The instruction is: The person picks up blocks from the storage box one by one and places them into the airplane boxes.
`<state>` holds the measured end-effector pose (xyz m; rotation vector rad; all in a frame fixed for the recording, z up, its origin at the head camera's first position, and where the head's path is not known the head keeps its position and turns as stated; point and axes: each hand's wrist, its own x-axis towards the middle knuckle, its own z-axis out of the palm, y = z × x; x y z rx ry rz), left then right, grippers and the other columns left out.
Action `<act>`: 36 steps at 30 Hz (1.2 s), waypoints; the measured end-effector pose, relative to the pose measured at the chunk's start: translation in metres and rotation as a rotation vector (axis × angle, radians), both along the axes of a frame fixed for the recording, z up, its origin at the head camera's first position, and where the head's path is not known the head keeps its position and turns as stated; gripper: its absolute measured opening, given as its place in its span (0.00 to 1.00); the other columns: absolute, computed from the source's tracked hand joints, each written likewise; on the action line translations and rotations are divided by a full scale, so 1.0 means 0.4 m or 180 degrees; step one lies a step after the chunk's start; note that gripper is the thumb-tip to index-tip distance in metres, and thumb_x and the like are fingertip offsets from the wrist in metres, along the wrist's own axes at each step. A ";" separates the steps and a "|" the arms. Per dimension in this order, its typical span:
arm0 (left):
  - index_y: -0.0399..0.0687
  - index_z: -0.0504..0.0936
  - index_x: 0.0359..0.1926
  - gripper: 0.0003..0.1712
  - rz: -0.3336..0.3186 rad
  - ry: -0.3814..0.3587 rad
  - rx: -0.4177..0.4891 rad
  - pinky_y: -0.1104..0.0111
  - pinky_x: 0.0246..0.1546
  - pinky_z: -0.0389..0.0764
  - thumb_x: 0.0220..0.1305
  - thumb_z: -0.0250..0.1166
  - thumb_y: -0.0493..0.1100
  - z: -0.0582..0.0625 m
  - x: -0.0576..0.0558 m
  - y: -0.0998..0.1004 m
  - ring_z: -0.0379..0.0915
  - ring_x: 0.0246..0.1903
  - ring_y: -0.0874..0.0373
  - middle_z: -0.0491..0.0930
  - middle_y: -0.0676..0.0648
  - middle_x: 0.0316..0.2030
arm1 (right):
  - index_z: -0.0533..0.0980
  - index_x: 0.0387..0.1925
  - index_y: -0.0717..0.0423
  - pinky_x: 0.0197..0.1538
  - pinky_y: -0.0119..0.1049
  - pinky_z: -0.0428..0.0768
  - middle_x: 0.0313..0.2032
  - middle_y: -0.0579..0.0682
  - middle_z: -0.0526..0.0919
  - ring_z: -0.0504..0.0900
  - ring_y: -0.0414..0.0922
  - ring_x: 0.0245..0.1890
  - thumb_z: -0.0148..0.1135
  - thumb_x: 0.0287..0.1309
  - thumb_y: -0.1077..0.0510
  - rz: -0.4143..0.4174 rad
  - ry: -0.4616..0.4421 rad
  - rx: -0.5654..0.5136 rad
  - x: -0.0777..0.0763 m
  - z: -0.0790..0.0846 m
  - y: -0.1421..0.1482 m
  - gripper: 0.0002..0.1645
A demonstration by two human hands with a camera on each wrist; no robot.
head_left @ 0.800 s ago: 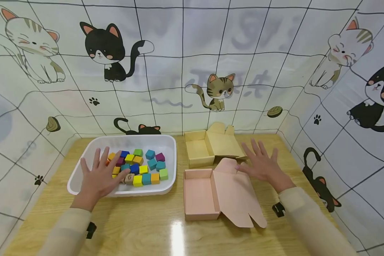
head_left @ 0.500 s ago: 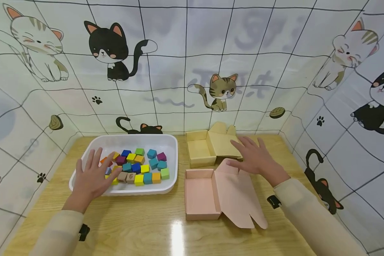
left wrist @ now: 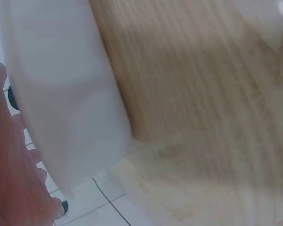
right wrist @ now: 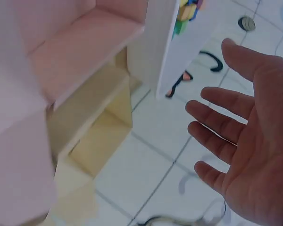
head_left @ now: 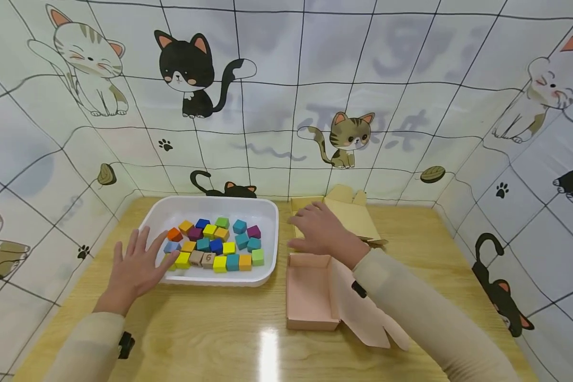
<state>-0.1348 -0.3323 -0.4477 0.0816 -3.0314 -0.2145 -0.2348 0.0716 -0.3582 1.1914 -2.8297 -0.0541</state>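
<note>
Fingers (head_left: 143, 243) of the left hand (head_left: 133, 273) are spread and free of any load at the near left corner of the white tray (head_left: 271, 223); whether the tray is touched cannot be told. Coloured cubes (head_left: 216, 245) are contained in it, mostly to the right of the left fingers, and among them two pale brown cubes (head_left: 197, 258) are seen, one marked with a 6. By the right hand (head_left: 322, 231) nothing is grasped: its fingers are loosely extended over the yellow box (right wrist: 94, 146), which is partly hidden by them. To the right of those fingers its yellow lid (head_left: 355, 217) is laid open. Nearer the wearer than the right fingers, the pink box (head_left: 307, 289) is set on the desk (head_left: 210, 329), its pink lid (head_left: 363, 323) partly covered by the right sleeve (head_left: 410, 302). Beyond both hands, a cat-patterned backdrop (head_left: 277, 159) is seen.
</note>
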 end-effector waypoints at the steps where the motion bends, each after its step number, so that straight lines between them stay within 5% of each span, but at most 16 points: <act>1: 0.53 0.52 0.70 0.44 -0.0007 -0.0001 0.0026 0.34 0.61 0.27 0.61 0.38 0.72 -0.001 -0.003 -0.001 0.29 0.68 0.33 0.40 0.32 0.70 | 0.75 0.52 0.45 0.64 0.51 0.63 0.49 0.47 0.80 0.75 0.48 0.53 0.55 0.53 0.34 0.0021 -0.0009 0.0032 -0.002 -0.006 -0.019 0.30; 8: 0.51 0.51 0.70 0.44 -0.0042 0.0017 0.0130 0.38 0.65 0.39 0.61 0.40 0.71 -0.021 -0.014 -0.002 0.33 0.68 0.32 0.41 0.30 0.69 | 0.78 0.47 0.41 0.59 0.45 0.68 0.46 0.43 0.81 0.74 0.46 0.51 0.59 0.53 0.39 0.0001 -0.0221 0.0367 -0.018 -0.069 -0.124 0.21; 20: 0.49 0.52 0.70 0.45 0.0044 -0.0018 0.0119 0.38 0.65 0.40 0.61 0.39 0.71 -0.022 -0.013 -0.004 0.34 0.68 0.32 0.41 0.29 0.69 | 0.82 0.36 0.41 0.58 0.42 0.66 0.41 0.42 0.80 0.69 0.43 0.42 0.61 0.51 0.40 0.0104 -0.0160 0.0616 -0.028 -0.156 -0.212 0.15; 36: 0.50 0.53 0.69 0.46 0.0095 -0.0050 0.0046 0.39 0.66 0.38 0.59 0.39 0.74 -0.026 0.003 -0.015 0.33 0.68 0.33 0.41 0.30 0.69 | 0.80 0.30 0.43 0.60 0.43 0.64 0.36 0.41 0.81 0.69 0.44 0.42 0.66 0.45 0.40 0.0009 -0.0177 0.0834 -0.027 -0.168 -0.264 0.15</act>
